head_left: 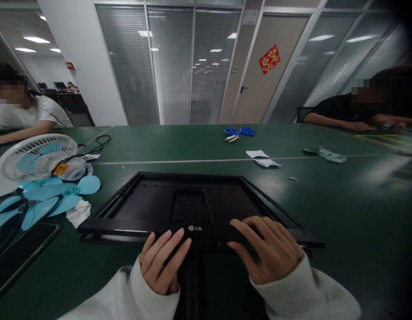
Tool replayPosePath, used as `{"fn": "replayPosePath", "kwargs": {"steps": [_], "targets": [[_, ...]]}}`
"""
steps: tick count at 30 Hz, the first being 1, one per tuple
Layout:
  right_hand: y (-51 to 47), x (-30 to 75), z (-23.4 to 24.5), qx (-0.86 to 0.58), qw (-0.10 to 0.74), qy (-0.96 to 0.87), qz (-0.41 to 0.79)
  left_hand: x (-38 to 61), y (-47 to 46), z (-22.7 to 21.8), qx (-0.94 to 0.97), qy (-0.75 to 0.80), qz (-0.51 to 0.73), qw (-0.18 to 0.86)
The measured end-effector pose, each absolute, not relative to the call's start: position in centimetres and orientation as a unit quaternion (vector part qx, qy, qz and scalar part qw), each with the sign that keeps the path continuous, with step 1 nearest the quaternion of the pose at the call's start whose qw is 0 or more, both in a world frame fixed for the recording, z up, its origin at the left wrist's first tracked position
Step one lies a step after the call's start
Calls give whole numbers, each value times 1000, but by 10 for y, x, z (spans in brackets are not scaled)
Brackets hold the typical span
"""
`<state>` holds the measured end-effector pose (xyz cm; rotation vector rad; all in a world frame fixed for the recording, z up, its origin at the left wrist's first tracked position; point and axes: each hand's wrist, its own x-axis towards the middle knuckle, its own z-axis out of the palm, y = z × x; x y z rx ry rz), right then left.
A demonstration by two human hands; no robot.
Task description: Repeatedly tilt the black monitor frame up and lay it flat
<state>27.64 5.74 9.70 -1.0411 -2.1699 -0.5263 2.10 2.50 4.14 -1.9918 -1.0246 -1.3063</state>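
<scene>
A black LG monitor bezel (206,227) lies over the monitor's back shell (152,200), which has a rectangular recess in its middle. A dark stand-like piece (191,284) extends from the near edge toward me. My left hand (166,262) is closed on the bezel's near edge, left of the logo, its fingertips pressed there. On the logo's right, my right hand (267,249) pinches the same edge, with the thumb lower and the fingers over the top. The underside of the edge is hidden from view.
Left are a white fan (42,155), blue fan blades (42,195), crumpled paper (79,213) and a phone-like dark slab (22,253). Blue gloves (239,131), paper pieces (262,158) and a pale green strip (326,154) lie farther back. Two people sit at the table's far sides.
</scene>
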Motion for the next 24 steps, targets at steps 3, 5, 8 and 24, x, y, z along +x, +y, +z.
{"fn": "replayPosePath", "kwargs": {"steps": [3, 5, 8, 24], "targets": [[58, 278, 96, -397, 330, -832, -201, 21, 25, 41, -740, -380, -483, 273], [59, 279, 96, -391, 327, -836, -202, 21, 24, 42, -741, -382, -481, 270], [59, 278, 96, -385, 334, -836, -203, 21, 24, 43, -740, -386, -481, 267], [53, 275, 97, -387, 331, -839, -191, 24, 20, 43, -734, -407, -476, 263]]}}
